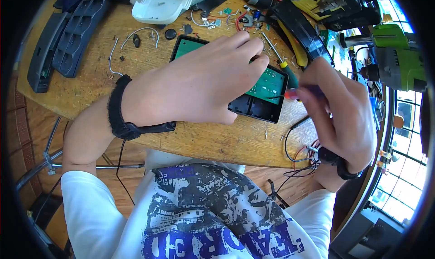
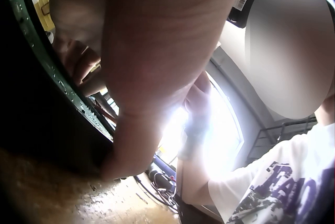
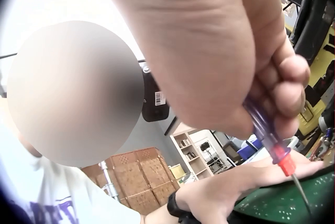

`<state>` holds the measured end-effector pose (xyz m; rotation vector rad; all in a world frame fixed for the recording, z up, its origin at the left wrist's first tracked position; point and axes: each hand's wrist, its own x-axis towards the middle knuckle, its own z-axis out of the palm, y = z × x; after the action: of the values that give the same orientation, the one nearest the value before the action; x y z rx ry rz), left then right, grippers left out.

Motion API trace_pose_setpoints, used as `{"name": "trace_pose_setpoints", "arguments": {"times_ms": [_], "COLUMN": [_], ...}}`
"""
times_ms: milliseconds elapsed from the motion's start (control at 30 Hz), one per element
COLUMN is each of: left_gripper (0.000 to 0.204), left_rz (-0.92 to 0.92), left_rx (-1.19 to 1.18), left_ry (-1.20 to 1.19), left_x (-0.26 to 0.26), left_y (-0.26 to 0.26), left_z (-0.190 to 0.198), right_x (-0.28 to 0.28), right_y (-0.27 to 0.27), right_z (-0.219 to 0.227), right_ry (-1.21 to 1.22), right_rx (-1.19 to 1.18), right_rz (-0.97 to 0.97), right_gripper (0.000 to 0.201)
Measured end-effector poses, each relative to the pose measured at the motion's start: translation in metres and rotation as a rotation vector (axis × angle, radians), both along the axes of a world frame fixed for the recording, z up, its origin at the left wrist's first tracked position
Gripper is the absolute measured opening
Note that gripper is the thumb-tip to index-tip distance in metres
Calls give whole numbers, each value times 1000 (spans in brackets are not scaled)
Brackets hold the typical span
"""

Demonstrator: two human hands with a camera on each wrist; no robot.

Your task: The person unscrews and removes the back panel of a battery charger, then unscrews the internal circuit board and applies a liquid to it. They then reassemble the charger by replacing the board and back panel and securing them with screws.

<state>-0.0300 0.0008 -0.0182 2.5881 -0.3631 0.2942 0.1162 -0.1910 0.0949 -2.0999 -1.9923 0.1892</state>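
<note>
A green circuit board [image 1: 272, 83] lies in a shallow black plastic case [image 1: 254, 110] on the wooden table. My left hand [image 1: 195, 89] reaches across the case and holds it, thumb at the near edge and bent fingers over the board; the palm hides the middle of both. In my right hand [image 1: 342, 107] I grip a small screwdriver with a clear purple handle [image 3: 264, 127] and a red collar [image 3: 287, 165]. Its thin shaft [image 3: 302, 195] slants down, the tip at the board near the case's right end.
Two dark plastic housings [image 1: 79, 36] lie at the left. A white plastic shell [image 1: 161, 7], wire scraps and small parts spread behind the case. A yellow-green-handled screwdriver [image 1: 284, 66] lies beside it. A green power drill [image 1: 394, 55] and coiled cables [image 1: 312, 157] are at the right.
</note>
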Motion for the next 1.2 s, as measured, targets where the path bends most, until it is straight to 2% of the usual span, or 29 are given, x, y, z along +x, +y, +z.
{"name": "trace_pose_setpoints", "arguments": {"times_ms": [67,167,200,233,300,367,433,467,600,667,700,767,933,1000,1033,1100,1133,1167,1200], "left_gripper": [92,95,95,96,96,99,99,99,100,100,100,101,102,102,102,101,101,101,101], "left_rz": [13,39,41,38,35,31,29,34,31,32,30,35,41,42,38,35,34,33,31], "left_rx": [20,54,53,44,34,41,43,50,37,53,53,44,57,66,60,53,53,52,52], "left_ry": [14,34,34,38,48,63,64,61,86,61,63,81,96,99,82,68,70,71,71], "left_x": [-1,-2,-2,-2,-2,-1,-1,-1,-1,-2,-2,-1,1,0,0,-1,0,0,1], "left_y": [-1,-3,-3,-3,-2,-3,-4,-4,-3,-3,-3,-4,-5,-4,-4,-3,-4,-4,-4], "left_z": [1,2,2,1,1,3,2,2,5,4,4,5,4,5,4,4,4,4,4], "right_x": [1,5,9,9,5,4,5,2,3,1,2,8,10,12,10,6,15,17,17], "right_y": [0,3,3,3,1,-6,-11,-12,-19,-15,-18,-25,-32,-24,-21,-15,-17,-20,-22], "right_z": [-2,-4,-11,-16,-22,-14,-10,-11,-12,-18,-21,-23,-8,-21,-24,-32,-44,-40,-32], "right_ry": [-190,-282,-111,-110,306,317,-4,-64,-10,187,188,59,-51,-9,-9,312,295,297,194], "right_rx": [25,-12,46,45,180,122,29,27,-5,163,163,165,-24,127,127,321,390,389,281], "right_rz": [-40,-71,-32,-28,-58,-70,-52,-86,-102,-135,-137,-72,-119,-24,-24,-85,4,1,5], "right_gripper": [18,16,16,16,14,16,20,24,23,25,25,27,28,28,28,27,30,30,32]}}
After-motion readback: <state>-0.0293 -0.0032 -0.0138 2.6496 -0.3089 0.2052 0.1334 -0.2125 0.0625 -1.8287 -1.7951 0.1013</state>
